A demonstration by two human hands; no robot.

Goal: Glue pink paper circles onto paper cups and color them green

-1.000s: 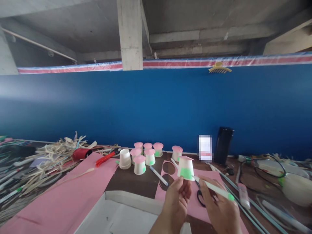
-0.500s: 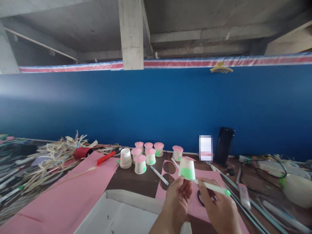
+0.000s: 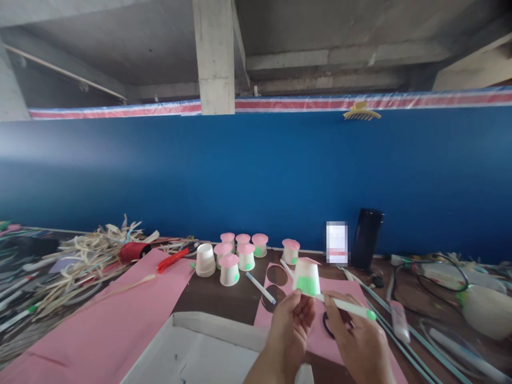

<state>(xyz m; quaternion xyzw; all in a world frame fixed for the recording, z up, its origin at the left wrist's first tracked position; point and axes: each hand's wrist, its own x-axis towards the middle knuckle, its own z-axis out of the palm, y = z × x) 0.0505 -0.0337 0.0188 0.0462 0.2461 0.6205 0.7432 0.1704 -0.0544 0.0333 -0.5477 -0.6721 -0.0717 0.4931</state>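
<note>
My left hand point(image 3: 294, 320) grips the rim of an upside-down white paper cup point(image 3: 300, 269) with a pink paper top and a green coloured patch. Fingers closed around a white marker point(image 3: 350, 306) with a green end, my right hand point(image 3: 360, 338) holds it against the cup's lower right edge. Behind the hands stand several small cups with pink tops and green marks, such as the front one point(image 3: 229, 271). A plain white cup point(image 3: 205, 261) is at their left.
An open white box point(image 3: 200, 346) lies in front. Pink sheets point(image 3: 120, 314) flank it, one with round holes. A blue-tipped marker point(image 3: 261, 288), red strips point(image 3: 173, 260), pale strip scraps point(image 3: 104, 248), a black cylinder point(image 3: 368, 239) and a glue tube point(image 3: 400, 321) lie or stand around.
</note>
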